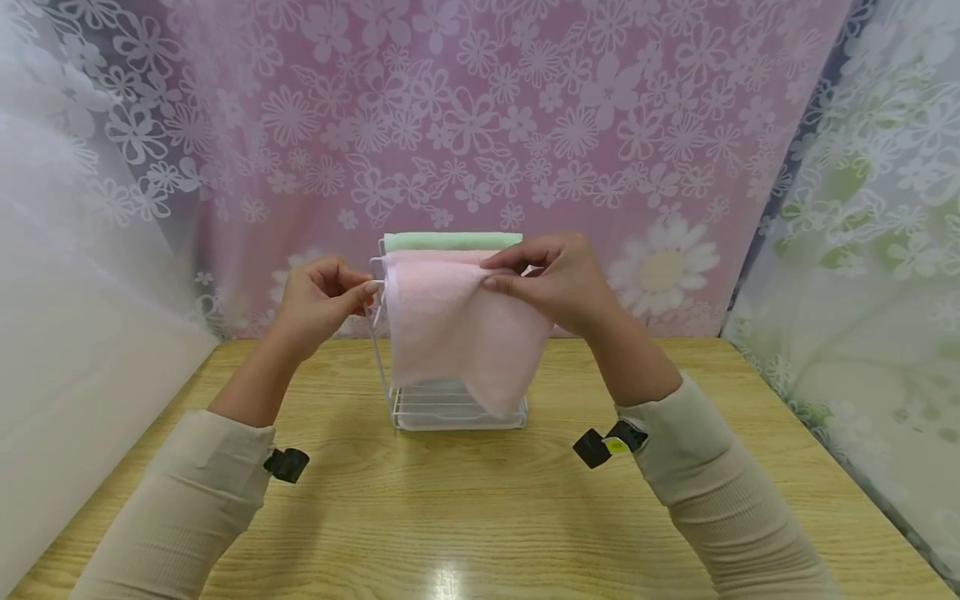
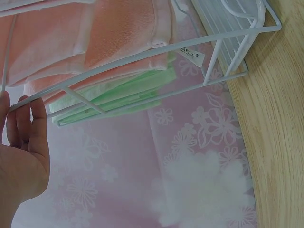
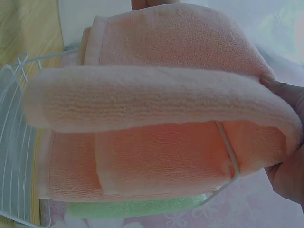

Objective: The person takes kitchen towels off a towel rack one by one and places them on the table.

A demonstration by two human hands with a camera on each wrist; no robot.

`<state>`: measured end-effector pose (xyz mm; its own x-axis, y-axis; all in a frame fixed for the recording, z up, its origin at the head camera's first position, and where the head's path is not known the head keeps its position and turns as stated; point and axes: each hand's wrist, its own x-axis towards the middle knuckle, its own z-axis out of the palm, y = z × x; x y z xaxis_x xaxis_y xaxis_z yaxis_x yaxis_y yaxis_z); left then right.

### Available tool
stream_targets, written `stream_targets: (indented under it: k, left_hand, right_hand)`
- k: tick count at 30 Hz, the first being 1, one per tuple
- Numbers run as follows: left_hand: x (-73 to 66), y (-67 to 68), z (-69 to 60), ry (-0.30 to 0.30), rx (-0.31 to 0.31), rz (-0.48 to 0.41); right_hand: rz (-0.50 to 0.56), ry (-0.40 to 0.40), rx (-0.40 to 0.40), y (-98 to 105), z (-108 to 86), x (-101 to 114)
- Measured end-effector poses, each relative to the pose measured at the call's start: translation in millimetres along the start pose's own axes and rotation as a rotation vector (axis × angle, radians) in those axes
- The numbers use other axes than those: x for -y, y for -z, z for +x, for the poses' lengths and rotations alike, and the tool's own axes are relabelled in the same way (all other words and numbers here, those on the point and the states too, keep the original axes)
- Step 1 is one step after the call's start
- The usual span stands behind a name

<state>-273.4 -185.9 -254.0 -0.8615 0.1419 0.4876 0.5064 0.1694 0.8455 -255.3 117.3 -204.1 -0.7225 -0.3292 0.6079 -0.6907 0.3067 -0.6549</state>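
One hand, the left hand [image 1: 318, 304], pinches the upper left of a white wire rack [image 2: 204, 39] at mid-frame; the right hand [image 1: 558, 279] pinches the front pink towel [image 1: 461, 325] near its upper right. That towel drapes across the rack's front, its lower edge uneven. Behind it hang another pink towel [image 1: 435, 256] and a green towel [image 1: 450, 242]. From here I'd say the cloth is being adjusted, though going on or coming off I can't tell; next probably calls for a steady rack and gentle right fingers. Wood-grain worktop [image 1: 450, 508] fills the lower frame, a floral curtain [image 1: 480, 125] the top.
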Motion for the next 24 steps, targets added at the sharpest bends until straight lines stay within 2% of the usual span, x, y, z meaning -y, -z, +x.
stream_targets:
  k: [4,16,24]
  left_hand:
    - [0.2,-0.1,0.8,0.003,-0.004,0.002]
    - [2.9,0.7,1.5,-0.029,-0.001,0.003]
    - [4.1,0.7,0.4,-0.031,-0.001,0.019]
  right_hand:
    - [-0.006,-0.014,0.004,-1,-5.5,-1]
    - [0.017,0.034,-0.005,-6,-19.1,-6]
    - [0.059,0.027,0.031,-10,-27.7,-9]
